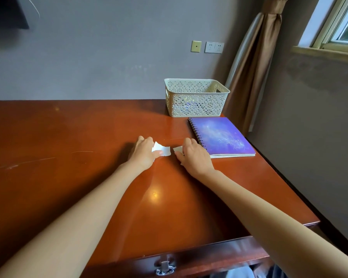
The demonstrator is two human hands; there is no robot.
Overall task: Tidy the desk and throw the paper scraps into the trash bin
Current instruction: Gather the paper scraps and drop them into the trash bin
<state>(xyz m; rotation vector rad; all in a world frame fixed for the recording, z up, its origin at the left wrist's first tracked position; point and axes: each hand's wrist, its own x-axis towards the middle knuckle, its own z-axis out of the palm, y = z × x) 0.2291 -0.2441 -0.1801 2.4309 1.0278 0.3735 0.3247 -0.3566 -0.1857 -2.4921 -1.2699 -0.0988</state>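
Forearms reach in from 7 and 5 o'clock and meet near the middle of the reddish-brown desk (68,137), both bare and laid low over the wood. The left hand (144,154) lies palm down with its wrist nearly straight. Its fingers are curled and its thumb is drawn in to pinch the larger paper scrap (162,150), a white torn piece that juts toward 3 o'clock from the grip and sits just off the surface. The right hand (194,156) mirrors it, knuckles up and fingers bent downward. Fingertips and thumb close on the right end of the smaller scrap (177,149), which lies flat on the desk and points toward 9 o'clock. The two scraps are just beside each other, a narrow gap of wood between them.

At 3 o'clock from the right hand, nearly touching its knuckles, lies a closed purple spiral notebook (223,137). Beyond it at 12 o'clock stands a cream openwork basket (196,101) against the wall. A metal drawer handle (165,266) shows at 6 o'clock.
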